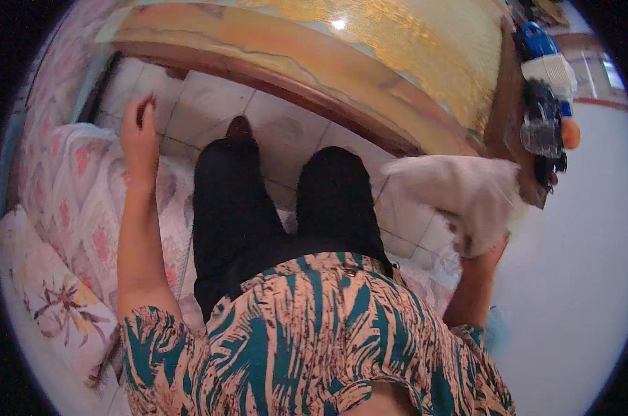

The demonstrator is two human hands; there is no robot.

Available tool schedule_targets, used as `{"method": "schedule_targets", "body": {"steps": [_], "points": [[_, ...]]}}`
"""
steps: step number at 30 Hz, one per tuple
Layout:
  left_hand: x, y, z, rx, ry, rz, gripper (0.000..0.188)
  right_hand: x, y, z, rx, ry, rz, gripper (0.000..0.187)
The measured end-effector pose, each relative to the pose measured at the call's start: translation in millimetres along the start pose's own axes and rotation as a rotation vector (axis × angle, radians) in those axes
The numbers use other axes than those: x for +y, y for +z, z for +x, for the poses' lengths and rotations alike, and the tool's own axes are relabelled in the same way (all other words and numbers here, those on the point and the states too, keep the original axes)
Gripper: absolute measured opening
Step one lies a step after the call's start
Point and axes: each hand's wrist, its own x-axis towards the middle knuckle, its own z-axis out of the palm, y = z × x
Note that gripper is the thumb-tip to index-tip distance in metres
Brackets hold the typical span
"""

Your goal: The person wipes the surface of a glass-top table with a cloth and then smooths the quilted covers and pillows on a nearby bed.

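Gripping a pale cloth (pixel 477 197), the right hand (pixel 486 255) holds it up in the air beside the person's right knee, near the corner of the table. The cloth covers most of that hand, so the exact finger placement cannot be told. The left hand (pixel 139 132) is raised over the left side with nothing visible in it, its fingers loosely curved and a gap between them and the thumb.

As far as can be judged, the handling of the cloth is partway along: it is picked up, but neither laid out flat nor set down. It hangs bunched and is blurred, so whether it has been used on any surface does not show; spreading or putting it down seems to be what is left.

The table (pixel 425 76) fills the top of the view, with a glossy golden top that catches a bright lamp reflection and a broad, orange-brown marbled edge. At its right end, a white box (pixel 550 73), a blue object with a handle (pixel 538 40) and a clear container (pixel 540 136) stand close together. Below lies a floor of pale tiles (pixel 286 128). To the left, a seat with a quilted floral cover (pixel 85 180) carries a flower-printed cushion (pixel 57 298); a plain, pale surface runs down the right.
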Motion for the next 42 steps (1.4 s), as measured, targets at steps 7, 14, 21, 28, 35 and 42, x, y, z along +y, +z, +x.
{"method": "schedule_targets", "body": {"steps": [7,14,21,28,35,42], "points": [[-45.2,-37.4,-139.9,-0.052,-0.185,0.195,0.024,58.5,50.7,47.3,0.002,0.439,0.397,0.055],[-15.9,-10.6,-153.0,-0.046,-0.183,0.146,0.027,21.6,86.2,84.7,-0.076,0.028,0.017,0.066],[-8.4,4.5,-138.2,-0.226,0.023,0.438,0.03,-45.7,73.0,167.5,-0.008,-0.169,0.079,0.079],[6.8,-33.8,-144.4,-0.195,0.017,0.541,0.027,-124.5,49.5,253.6,-0.014,-0.361,0.112,0.078],[-19.9,-26.4,-170.7,-0.314,-0.001,0.701,0.034,-224.9,78.5,390.8,0.118,-0.666,0.352,0.065],[-44.2,-16.9,-198.1,-0.428,-0.088,0.753,0.037,-292.1,110.8,537.1,0.276,-0.64,0.445,0.049]]}}
